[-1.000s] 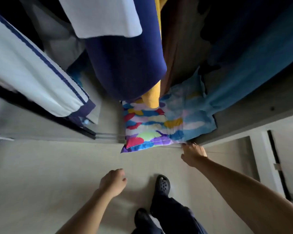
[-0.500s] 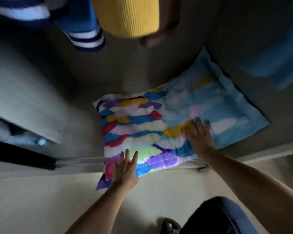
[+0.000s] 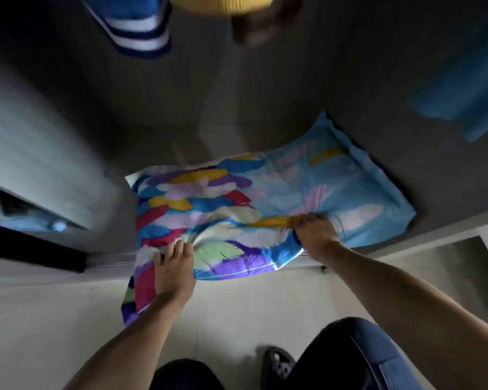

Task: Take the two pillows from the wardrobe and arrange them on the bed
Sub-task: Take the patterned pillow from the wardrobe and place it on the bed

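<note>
A soft pillow in a bright multicoloured feather-print case [image 3: 223, 218] is lying on the wardrobe's grey floor [image 3: 265, 130], its near left corner hanging out over the front edge above the pale room floor [image 3: 54, 319]. The fabric is being bunched by both hands. The left hand [image 3: 175, 268] is clamped with curled fingers on the cover near the front edge, and the right hand [image 3: 316, 235] is pinching a gathered fold further right. Overhead, a yellow knitted garment [image 3: 220, 4] and a blue-and-white striped garment [image 3: 135, 26] are hanging blurred.
</note>
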{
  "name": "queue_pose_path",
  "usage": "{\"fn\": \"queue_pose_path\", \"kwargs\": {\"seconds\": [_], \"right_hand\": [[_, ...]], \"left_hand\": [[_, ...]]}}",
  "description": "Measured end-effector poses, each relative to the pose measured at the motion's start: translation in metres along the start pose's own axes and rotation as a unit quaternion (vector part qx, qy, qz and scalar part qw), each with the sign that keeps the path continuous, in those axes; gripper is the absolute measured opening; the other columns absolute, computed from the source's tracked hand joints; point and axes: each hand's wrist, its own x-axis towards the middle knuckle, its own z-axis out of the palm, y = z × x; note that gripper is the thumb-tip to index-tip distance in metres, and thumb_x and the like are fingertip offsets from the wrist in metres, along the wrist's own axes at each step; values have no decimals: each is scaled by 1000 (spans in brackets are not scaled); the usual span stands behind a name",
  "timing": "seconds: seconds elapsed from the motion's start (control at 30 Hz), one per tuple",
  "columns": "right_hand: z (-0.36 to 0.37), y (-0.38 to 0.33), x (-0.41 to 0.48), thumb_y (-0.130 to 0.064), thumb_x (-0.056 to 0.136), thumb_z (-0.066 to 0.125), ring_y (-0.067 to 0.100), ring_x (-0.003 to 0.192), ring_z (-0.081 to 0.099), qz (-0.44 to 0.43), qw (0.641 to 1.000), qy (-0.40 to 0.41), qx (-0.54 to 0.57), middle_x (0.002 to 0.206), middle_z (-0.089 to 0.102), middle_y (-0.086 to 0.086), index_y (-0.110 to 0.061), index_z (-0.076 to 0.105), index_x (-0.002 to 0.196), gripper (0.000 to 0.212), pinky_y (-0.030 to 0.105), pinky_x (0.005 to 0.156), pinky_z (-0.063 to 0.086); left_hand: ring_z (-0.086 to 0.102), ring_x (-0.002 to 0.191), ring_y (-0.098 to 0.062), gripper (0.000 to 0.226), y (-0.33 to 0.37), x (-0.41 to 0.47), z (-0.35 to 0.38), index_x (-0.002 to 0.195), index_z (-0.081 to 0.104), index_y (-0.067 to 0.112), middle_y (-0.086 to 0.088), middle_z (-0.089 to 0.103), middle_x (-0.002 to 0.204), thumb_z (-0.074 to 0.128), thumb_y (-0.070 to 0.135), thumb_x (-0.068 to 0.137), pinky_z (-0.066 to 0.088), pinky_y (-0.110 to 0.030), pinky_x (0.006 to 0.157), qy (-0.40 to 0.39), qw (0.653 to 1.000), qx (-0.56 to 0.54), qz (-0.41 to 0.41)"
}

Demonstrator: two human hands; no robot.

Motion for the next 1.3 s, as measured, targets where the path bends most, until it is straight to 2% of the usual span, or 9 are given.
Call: {"fn": "queue_pose_path", "kwargs": {"seconds": [0.1, 0.2, 0.3, 0.4, 0.57, 0.77, 0.93, 1.1, 1.3], "right_hand": [[-40, -16, -43, -15, 81, 65, 31, 99, 62, 11, 997, -29, 72, 106, 66, 14, -5, 58, 114, 35, 36, 82, 51], [-88, -19, -83, -13, 90, 49, 35, 104, 58, -17, 993, -44, 109, 113, 62, 17, -7, 56, 120, 31, 41, 84, 49], [-141, -13, -116, -5, 79, 66, 38, 85, 63, -33, 990, -31, 135, 91, 65, 19, -4, 64, 94, 15, 43, 68, 55], [-186, -8, -154, -8, 91, 45, 35, 106, 55, -60, 988, -60, 130, 112, 59, 17, -7, 57, 114, 26, 44, 82, 49], [-257, -3, -237, -12, 96, 39, 31, 121, 47, -68, 983, -91, 146, 132, 50, 13, -12, 50, 129, 35, 41, 92, 46], [-322, 18, -354, -15, 92, 46, 27, 118, 51, 7, 966, -118, 228, 124, 57, 11, -12, 53, 119, 28, 37, 94, 42], [-355, 77, -430, -20, 89, 52, 27, 114, 53, 65, 958, -119, 254, 119, 59, 9, -13, 54, 114, 26, 37, 92, 44], [-366, 169, -493, -18, 88, 52, 28, 111, 55, 133, 954, -93, 252, 114, 61, 9, -13, 56, 111, 24, 39, 92, 46], [-358, 306, -572, -15, 87, 50, 28, 110, 55, 206, 947, -51, 240, 112, 61, 9, -12, 55, 106, 20, 41, 92, 46]], "left_hand": [[60, 85, -35, 31, -28, -43, -47, 86, 59, 9, -13, 62, 85, 67, -2, 58, 48, -46, 73, 13, 1000, 8, -16], [61, 80, -35, 19, -47, -84, -100, 84, 59, 9, -14, 62, 81, 53, 4, 67, 50, -44, 70, 5, 1000, 16, -17], [63, 76, -35, 33, -62, -123, -156, 79, 60, 7, -15, 63, 76, 78, 4, 51, 52, -42, 65, -33, 999, 23, -14], [64, 70, -34, 49, -70, -164, -211, 74, 60, 7, -15, 65, 71, 87, 6, 33, 52, -39, 61, -75, 997, 12, -15], [63, 86, -26, 32, -80, -243, -297, 91, 61, 15, -5, 68, 89, 75, 14, 62, 49, -39, 73, -119, 993, 13, -17], [64, 67, -31, 35, -71, -321, -392, 71, 61, 11, -8, 66, 68, 77, -2, 42, 51, -38, 58, -92, 994, 35, 37], [60, 102, -26, 29, -22, -343, -451, 96, 59, 18, -2, 66, 100, 63, 12, 68, 44, -39, 84, -60, 995, 18, 77], [59, 104, -29, 27, 64, -353, -497, 94, 61, 16, -5, 68, 102, 58, 7, 68, 44, -38, 86, -24, 991, -19, 131], [47, 121, -18, 44, 211, -349, -538, 122, 49, 22, 4, 57, 125, 53, 18, 78, 35, -34, 99, 14, 981, -3, 194]]}}
